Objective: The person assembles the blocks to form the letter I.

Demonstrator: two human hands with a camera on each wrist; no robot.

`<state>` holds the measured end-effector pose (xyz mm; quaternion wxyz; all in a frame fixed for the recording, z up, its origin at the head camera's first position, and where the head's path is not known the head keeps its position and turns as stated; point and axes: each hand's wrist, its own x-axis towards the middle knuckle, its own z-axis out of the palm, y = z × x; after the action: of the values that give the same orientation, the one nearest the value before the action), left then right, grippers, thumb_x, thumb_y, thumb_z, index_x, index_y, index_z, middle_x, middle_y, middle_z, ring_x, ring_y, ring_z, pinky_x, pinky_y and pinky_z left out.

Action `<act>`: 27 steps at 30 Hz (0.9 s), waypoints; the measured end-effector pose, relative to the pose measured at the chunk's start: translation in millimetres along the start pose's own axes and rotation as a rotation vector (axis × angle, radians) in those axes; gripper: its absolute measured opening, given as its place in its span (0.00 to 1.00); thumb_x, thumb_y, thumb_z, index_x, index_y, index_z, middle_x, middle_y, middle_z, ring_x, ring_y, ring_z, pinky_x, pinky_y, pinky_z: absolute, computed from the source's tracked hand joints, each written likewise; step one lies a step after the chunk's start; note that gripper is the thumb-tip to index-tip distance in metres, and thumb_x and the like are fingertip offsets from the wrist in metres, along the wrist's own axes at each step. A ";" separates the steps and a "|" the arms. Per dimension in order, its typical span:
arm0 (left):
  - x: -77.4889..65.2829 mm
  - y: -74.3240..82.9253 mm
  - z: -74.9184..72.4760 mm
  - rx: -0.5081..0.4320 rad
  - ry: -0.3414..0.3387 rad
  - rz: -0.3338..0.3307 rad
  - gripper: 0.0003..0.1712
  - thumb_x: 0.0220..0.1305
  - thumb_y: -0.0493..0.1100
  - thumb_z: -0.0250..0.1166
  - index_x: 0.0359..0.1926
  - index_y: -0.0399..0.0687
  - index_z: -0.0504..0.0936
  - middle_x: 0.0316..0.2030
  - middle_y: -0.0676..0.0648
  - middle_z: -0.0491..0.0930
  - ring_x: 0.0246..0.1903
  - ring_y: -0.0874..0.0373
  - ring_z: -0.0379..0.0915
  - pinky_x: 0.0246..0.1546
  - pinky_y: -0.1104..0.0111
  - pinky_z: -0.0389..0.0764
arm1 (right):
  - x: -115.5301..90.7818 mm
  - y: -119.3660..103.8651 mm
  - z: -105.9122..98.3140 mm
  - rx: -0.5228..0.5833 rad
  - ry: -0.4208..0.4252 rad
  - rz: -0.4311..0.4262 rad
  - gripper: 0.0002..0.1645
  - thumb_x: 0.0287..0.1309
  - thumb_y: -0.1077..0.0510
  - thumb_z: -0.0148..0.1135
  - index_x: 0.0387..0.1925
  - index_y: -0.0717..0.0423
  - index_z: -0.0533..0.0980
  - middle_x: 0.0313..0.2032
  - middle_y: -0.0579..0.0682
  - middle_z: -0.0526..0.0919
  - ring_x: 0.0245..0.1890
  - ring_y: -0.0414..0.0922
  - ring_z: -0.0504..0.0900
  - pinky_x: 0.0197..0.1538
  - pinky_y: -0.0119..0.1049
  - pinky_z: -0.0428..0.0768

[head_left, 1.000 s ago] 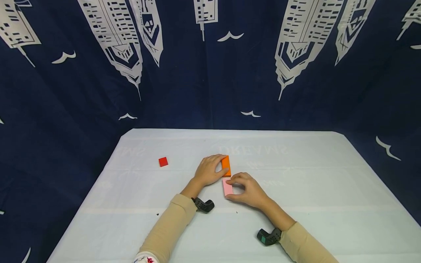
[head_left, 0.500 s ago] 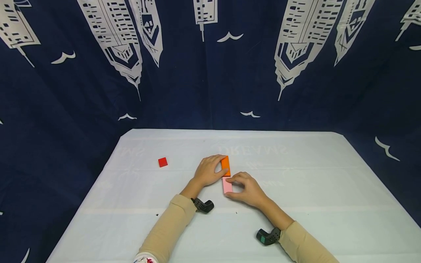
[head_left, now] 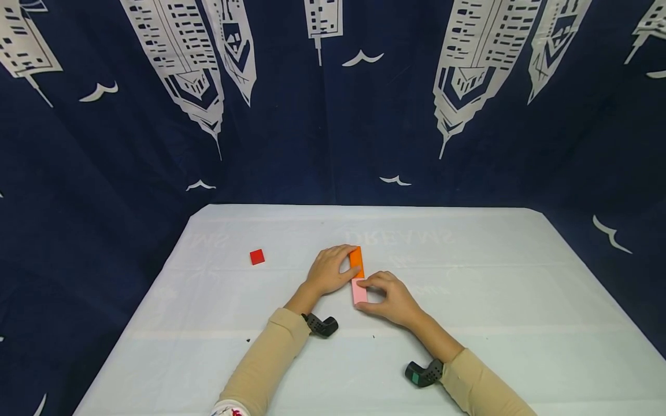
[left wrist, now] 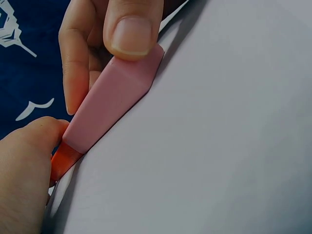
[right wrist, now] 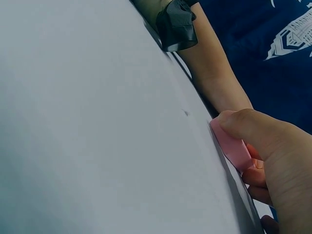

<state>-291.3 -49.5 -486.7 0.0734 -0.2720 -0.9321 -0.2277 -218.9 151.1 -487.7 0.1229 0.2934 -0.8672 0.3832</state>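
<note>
On the white table, an orange block (head_left: pixel 356 264) and a pink block (head_left: pixel 359 293) lie end to end in one line, the pink one nearer the body. My left hand (head_left: pixel 328 270) holds the orange block, thumb at its near end and fingertips at its far end. With thumb and fingers at its two ends, my right hand (head_left: pixel 392 300) grips the pink block. In the left wrist view the end of the pink block (left wrist: pixel 109 102) meets the orange block (left wrist: pixel 65 158), which is mostly hidden. The right wrist view shows my thumb on the pink block (right wrist: pixel 236 153).
A small red square piece (head_left: pixel 257 257) lies on the table (head_left: pixel 494 289) to the left of the hands. Small dark specks (head_left: pixel 248 340) dot the surface near the left forearm. A dark blue cloth (head_left: pixel 333 133) with white prints hangs behind the table.
My right hand has slid the pink block slightly away from the body, up against the orange block's near end. The left hand has hardly moved, and the red piece stays put.
</note>
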 end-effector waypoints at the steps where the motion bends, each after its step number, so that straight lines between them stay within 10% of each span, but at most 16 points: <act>1: 0.1 0.1 0.0 0.002 -0.003 -0.001 0.33 0.68 0.60 0.55 0.69 0.54 0.68 0.66 0.50 0.69 0.67 0.52 0.61 0.67 0.54 0.59 | 0.0 0.0 -0.1 0.000 0.001 -0.001 0.26 0.40 0.51 0.80 0.45 0.54 0.85 0.40 0.44 0.83 0.45 0.44 0.77 0.51 0.45 0.78; 27: 0.5 -0.6 -0.3 0.002 -0.007 0.000 0.34 0.67 0.61 0.57 0.69 0.54 0.68 0.66 0.50 0.69 0.67 0.52 0.61 0.67 0.54 0.59 | 4.4 -2.4 -1.4 0.000 -0.008 0.009 0.26 0.39 0.50 0.81 0.44 0.53 0.84 0.39 0.42 0.83 0.43 0.42 0.78 0.49 0.43 0.78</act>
<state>-292.0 -49.9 -486.5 0.0706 -0.2725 -0.9327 -0.2257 -220.9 149.0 -483.4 0.1175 0.2910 -0.8689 0.3828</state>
